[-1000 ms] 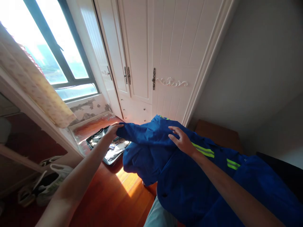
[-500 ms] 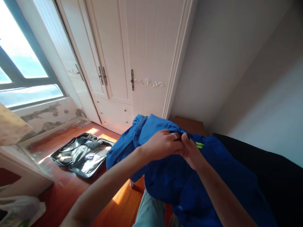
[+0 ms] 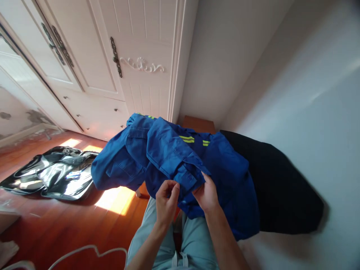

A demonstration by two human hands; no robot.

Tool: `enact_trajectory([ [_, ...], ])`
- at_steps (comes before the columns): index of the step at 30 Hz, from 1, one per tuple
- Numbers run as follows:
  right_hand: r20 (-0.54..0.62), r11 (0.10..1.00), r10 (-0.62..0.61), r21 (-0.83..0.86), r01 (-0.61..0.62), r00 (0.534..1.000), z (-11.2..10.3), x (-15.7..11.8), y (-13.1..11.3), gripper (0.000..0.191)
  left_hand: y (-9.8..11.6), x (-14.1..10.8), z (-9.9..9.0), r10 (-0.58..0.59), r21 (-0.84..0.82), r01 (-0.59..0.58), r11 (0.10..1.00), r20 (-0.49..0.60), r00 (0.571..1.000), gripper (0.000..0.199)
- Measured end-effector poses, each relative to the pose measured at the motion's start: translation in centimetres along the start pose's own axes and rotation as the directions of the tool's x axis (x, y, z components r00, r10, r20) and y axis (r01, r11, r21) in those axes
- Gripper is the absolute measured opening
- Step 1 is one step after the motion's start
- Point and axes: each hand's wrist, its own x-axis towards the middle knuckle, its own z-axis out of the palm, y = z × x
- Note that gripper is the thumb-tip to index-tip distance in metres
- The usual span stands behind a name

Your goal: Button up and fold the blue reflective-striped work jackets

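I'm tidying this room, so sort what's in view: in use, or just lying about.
In use:
blue garment, held by the right hand
left hand, close by
black board, underneath

Lying about:
open suitcase
white cord, purpose unclear

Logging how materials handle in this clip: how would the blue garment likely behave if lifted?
The blue garment would probably be floppy, as it lies in soft folds. Lifted by the cuff that the right hand holds, it would likely sag rather than rise flat, since most of it spreads away from there. Rolling seems unlikely, given its broad, draped shape.
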Motion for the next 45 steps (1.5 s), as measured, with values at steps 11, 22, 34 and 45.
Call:
enact_trajectory([
  [11, 0.11, 0.566, -0.632, -0.611, 0.554, 0.767, -2.2, -1.7, 2.6, 0.062, -3.1, -0.4, 2.0, -0.678, -0.567, 0.7, 0.434, 0.307, 0.668, 0.023],
  [22, 0.505, 0.024, -0.646, -0.736, 0.677, 0.572, -3.5, -1.1, 0.5, 0.023, -4.2, -1.0, 0.7, -0.686, -0.561, 0.722, 0.405, 0.335, 0.645, 0.021],
  [34, 0.554, 0.108, -0.63, -0.631, 0.768, 0.545, -2.1, -2.1, 1.2, 0.022, -2.6, -1.3, 1.0, -0.358, -0.147, 0.356, 0.923, 0.015, 0.934, 0.034],
  [45, 0.067, 0.482, -0.661, -0.726, 0.491, 0.748, -2.4, -2.7, 2.9, 0.025, -1.1, -0.5, 1.1, 0.006, 0.395, 0.01, 0.919, -0.037, 0.999, 0.037],
])
